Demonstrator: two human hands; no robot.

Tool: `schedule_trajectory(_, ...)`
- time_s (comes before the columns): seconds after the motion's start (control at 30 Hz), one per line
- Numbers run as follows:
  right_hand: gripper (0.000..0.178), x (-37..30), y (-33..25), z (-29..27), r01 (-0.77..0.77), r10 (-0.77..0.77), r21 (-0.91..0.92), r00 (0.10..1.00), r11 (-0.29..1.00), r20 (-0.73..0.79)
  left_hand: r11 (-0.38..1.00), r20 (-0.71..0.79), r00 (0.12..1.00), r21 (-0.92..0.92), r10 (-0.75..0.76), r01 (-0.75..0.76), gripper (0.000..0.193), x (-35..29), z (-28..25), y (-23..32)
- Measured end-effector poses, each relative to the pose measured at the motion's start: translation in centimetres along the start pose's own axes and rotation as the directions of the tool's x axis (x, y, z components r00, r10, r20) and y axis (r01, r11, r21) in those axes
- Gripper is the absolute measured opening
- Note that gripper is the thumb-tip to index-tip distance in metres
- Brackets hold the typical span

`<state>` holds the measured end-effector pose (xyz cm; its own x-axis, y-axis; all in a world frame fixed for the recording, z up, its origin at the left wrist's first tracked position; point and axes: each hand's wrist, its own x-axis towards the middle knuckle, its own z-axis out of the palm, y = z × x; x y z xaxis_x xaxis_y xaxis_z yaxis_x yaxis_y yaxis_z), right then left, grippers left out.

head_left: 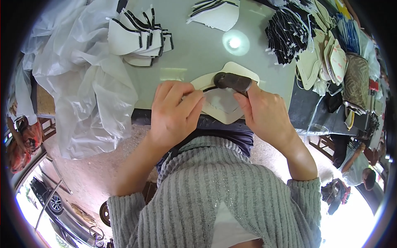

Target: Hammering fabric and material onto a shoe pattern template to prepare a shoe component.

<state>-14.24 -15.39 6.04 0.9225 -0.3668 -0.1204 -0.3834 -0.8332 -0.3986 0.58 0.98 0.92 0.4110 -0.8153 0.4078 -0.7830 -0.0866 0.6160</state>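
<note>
A cream, curved flat piece (pixel 228 117) with a cut-out opening and a short black edge strip lies at the table's front edge. It looks like a shoe upper part. My left hand (pixel 174 110) is closed at its left side, fingertips pinched on the edge by the black strip. My right hand (pixel 269 112) grips a dark hammer (pixel 233 81). The hammer's round face points left, just above the piece; its handle is hidden by the hand. Whether the face touches the piece I cannot tell.
Black-edged white pieces (pixel 124 39) are stacked at the back left, with more pieces (pixel 219 16) at the back middle. Crumpled clear plastic sheeting (pixel 82 82) hangs over the left edge. Black strips (pixel 289 33), cream pieces (pixel 308 68) and a patterned pouch (pixel 356 80) crowd the right.
</note>
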Motion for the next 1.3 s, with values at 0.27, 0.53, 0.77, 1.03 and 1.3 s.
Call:
schedule_trajectory(0.27, 0.031, -0.3, -1.1, -1.4, 0.09, -0.087, 0.064, 0.995, 0.994, -0.049, 0.958, 0.026, 0.983, 0.22, 0.183, -0.184, 0.027, -0.6, 0.0, 0.6)
schedule_trajectory(0.53, 0.033, 0.4, -2.0, -1.2, 0.1, -0.098, -0.029, 0.993, 0.995, 0.062, 0.95, 0.006, 0.979, 0.242, 0.202, -0.198, 0.025, -0.5, 0.2, 0.5)
schedule_trajectory(0.77, 0.033, 0.9, -1.9, -1.4, 0.119, -0.119, -0.011, 0.993, 0.993, 0.002, 0.969, -0.03, 0.983, 0.175, 0.181, -0.173, 0.025, -0.7, 0.2, 0.2)
schedule_trajectory(1.03, 0.036, 0.8, -2.0, -1.6, 0.129, -0.128, 0.09, 0.991, 0.987, -0.026, 0.981, -0.078, 0.984, 0.116, 0.163, -0.153, 0.031, -1.2, 0.5, 0.0)
schedule_trajectory(1.3, 0.036, 1.6, -1.8, -2.2, 0.185, -0.187, 0.043, 0.982, 0.982, 0.041, 0.993, -0.203, 0.973, -0.013, 0.112, -0.117, 0.043, -1.5, 1.0, -0.3)
